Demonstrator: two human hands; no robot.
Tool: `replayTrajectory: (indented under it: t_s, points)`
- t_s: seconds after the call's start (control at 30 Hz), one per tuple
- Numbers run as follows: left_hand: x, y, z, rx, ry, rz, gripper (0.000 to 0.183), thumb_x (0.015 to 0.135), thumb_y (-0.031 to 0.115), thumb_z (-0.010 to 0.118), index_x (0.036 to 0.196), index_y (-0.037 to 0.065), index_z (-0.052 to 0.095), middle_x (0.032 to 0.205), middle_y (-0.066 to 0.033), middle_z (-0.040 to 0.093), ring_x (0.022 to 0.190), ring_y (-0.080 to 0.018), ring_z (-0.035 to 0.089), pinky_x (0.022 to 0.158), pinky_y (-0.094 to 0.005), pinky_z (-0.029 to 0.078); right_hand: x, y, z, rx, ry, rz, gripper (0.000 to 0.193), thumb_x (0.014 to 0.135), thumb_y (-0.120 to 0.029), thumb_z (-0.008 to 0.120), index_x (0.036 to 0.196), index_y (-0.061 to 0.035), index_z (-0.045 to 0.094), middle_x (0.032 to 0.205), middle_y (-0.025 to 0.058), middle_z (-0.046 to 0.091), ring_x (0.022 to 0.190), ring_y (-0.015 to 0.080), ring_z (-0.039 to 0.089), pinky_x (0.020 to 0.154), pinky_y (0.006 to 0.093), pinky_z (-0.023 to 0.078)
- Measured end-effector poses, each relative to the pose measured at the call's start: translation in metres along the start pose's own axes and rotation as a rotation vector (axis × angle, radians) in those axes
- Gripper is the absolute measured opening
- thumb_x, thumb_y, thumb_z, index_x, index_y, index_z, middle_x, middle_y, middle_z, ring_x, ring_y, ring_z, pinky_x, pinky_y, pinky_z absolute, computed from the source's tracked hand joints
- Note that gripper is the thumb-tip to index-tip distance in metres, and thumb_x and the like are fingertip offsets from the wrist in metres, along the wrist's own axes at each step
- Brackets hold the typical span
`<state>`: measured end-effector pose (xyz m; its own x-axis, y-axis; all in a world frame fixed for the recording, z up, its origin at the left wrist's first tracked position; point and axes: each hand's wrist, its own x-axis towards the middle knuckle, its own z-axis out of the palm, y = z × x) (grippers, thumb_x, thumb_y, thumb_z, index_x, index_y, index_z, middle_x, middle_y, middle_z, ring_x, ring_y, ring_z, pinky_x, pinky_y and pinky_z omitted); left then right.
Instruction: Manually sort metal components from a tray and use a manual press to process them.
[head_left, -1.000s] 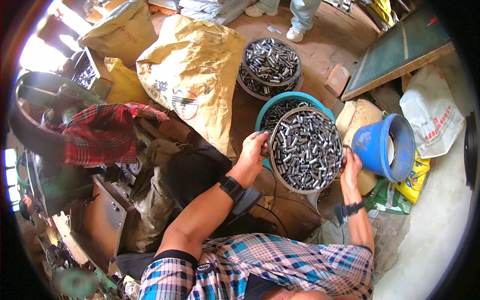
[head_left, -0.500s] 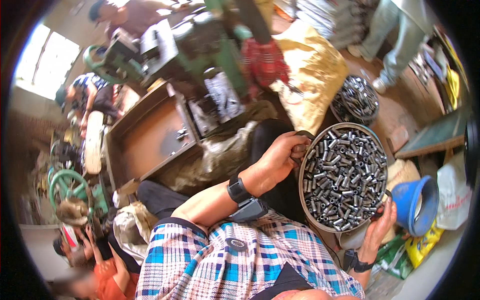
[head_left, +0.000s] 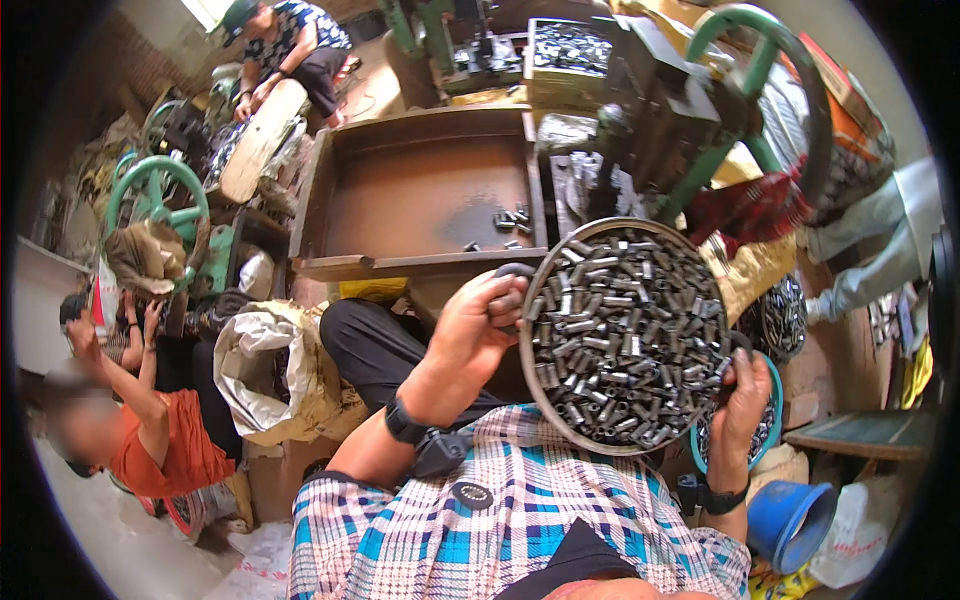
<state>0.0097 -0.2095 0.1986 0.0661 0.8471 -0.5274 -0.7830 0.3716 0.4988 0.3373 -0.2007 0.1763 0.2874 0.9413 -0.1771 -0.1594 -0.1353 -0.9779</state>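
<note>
Shifted since the earliest frame: 1 round pan [head_left: 527, 350], from over the teal tub [head_left: 777, 402] to centre-right of frame. Fingers: left hand [head_left: 468, 335] and right hand [head_left: 742, 405] each closed on 1 dark handle [head_left: 515, 270]. Contents: many short metal tubes [head_left: 630, 340]. Beyond, upper centre: open tray [head_left: 400, 190], few tubes. Step, apparently: carrying; next move calls for level, two-handed support.

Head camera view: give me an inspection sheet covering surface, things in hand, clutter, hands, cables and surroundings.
Surface: brown tray with a few metal pieces toward its right side
Things in hand: round pan full of short metal tubes
Clutter: open sack at left; blue bucket lower right; red cloth upper right
Hands: left hand grips the pan's left side, right hand its right
Cables: nothing clearly seen
Surroundings: green wheel and orange-shirted person at left; another person upper left
</note>
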Motion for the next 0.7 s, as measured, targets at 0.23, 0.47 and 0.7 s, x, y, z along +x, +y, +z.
replayTrajectory:
  t_s: [0.23,0.47,0.7]
  points:
    - [-0.076,0.051,-0.107,-0.18,0.219,0.308,0.014,0.091,0.011,0.047,0.09,-0.002,0.054,0.056,0.0074,0.036,0.049,-0.0031,0.031,0.05,-0.0187,0.03,-0.018,0.037,0.133,-0.059,-0.33,0.236,0.01,0.09,-0.011,0.051,0.081,-0.008,0.055,0.064,-0.0046,0.05,0.056,0.0025,0.043,0.052,0.0181,0.035]
    - [-0.098,0.077,-0.148,-0.319,0.393,0.336,0.016,0.09,0.01,0.05,0.092,-0.005,0.051,0.058,0.0062,0.038,0.05,-0.0033,0.036,0.051,-0.0171,0.035,-0.017,0.055,0.198,-0.057,-0.478,0.325,0.01,0.092,-0.011,0.047,0.087,-0.0048,0.054,0.063,-0.0034,0.048,0.053,0.0027,0.041,0.049,0.0171,0.035]
    - [-0.094,0.086,-0.154,-0.389,0.428,0.323,0.018,0.09,0.007,0.05,0.097,-0.009,0.047,0.063,0.0029,0.039,0.053,-0.004,0.036,0.05,-0.0148,0.033,-0.011,0.059,0.216,-0.04,-0.494,0.304,0.011,0.092,-0.008,0.047,0.092,-0.0022,0.056,0.062,-0.0037,0.047,0.054,0.0023,0.041,0.05,0.0168,0.036]
